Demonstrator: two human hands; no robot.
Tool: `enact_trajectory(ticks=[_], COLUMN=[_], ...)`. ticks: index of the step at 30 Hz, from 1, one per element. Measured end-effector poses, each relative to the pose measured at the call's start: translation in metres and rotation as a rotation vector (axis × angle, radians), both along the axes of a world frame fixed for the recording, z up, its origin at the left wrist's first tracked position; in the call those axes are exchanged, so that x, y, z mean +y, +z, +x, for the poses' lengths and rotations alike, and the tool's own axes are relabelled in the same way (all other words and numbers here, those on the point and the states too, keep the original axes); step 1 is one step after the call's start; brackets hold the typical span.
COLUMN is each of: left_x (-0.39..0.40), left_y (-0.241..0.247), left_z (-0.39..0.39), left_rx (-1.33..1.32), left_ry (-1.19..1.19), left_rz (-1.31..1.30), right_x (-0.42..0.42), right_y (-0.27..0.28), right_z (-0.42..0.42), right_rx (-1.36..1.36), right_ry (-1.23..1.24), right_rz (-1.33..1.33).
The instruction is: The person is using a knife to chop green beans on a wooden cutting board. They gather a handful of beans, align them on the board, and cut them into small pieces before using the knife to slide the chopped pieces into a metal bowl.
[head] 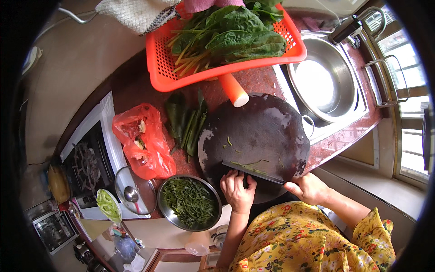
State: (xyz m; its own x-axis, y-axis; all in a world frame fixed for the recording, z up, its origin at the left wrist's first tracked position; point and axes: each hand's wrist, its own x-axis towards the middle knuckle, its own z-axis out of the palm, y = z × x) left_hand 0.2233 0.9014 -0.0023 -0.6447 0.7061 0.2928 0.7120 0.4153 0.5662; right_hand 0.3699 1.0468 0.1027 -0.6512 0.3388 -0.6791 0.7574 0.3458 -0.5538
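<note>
On the dark round cutting board [258, 125], my right hand [307, 188] grips the handle end of a kitchen knife [253, 171]. Thin green shreds [248, 166] lie along the blade, with a few more scattered over the board. My left hand [238, 190] rests with bent fingers against the near side of the blade; whether something is under those fingers is hidden. Left of the board, a steel bowl [190, 203] holds cut green strips. Long dark green leaves [190, 125] lie on the counter beyond it.
A red plastic basket [159, 80] of leafy greens stands at the far side, above an orange cylinder [234, 90]. A red plastic bag [144, 142], a glass lid [136, 190] and a gas stove [86, 166] are at left. At right is a steel sink [343, 78].
</note>
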Motion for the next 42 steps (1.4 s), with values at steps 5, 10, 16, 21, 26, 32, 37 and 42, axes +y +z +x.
enact_trajectory(ticks=[5, 10, 16, 21, 26, 32, 37, 42], left_x=[0.0, 0.001, -0.001, 0.0, 0.001, 0.0, 0.001, 0.0], left_y=[0.001, 0.002, -0.002, 0.003, 0.003, 0.0, 0.0, 0.0], left_z=[0.002, 0.002, 0.003, 0.002, 0.003, 0.003, 0.001, 0.002], left_rx=[0.002, 0.02, 0.037, -0.025, -0.021, 0.012, 0.044, -0.003], left_ry=[-0.012, -0.002, 0.007, 0.008, 0.012, 0.016, 0.006, 0.002], left_rz=[-0.013, 0.008, 0.0, 0.007, -0.012, 0.003, 0.002, 0.007], right_x=[-0.009, 0.0, 0.0, -0.003, -0.007, 0.004, 0.008, -0.003], right_y=[-0.005, -0.005, 0.001, 0.007, 0.001, -0.007, -0.005, 0.01], right_z=[-0.023, -0.025, -0.011, -0.018, -0.029, -0.045, -0.014, -0.007], right_rx=[0.107, 0.056, 0.106, 0.029, 0.006, 0.125, 0.104, 0.083], right_ry=[-0.04, -0.104, -0.109, -0.002, 0.009, 0.016, -0.134, -0.044], right_rz=[0.0, -0.067, -0.059, -0.011, 0.064, -0.047, -0.071, -0.097])
